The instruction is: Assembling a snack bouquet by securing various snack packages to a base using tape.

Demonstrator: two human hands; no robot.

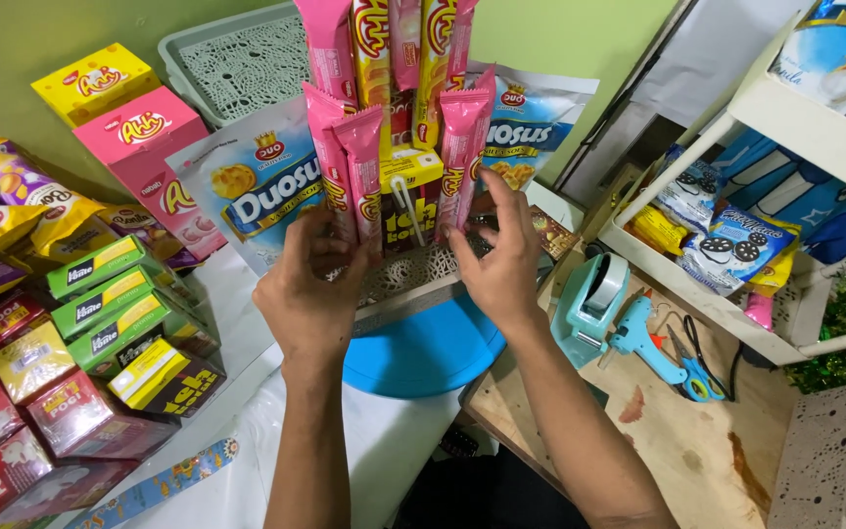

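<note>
Pressing pink snack sticks [359, 176] onto the upright stack at twelve o'clock, your left hand [307, 294] pinches two sticks while your right hand [503, 260], fingers curled, steadies another stick [462, 157]; next, you likely need tape from the dispenser [589, 304] at three o'clock.
</note>
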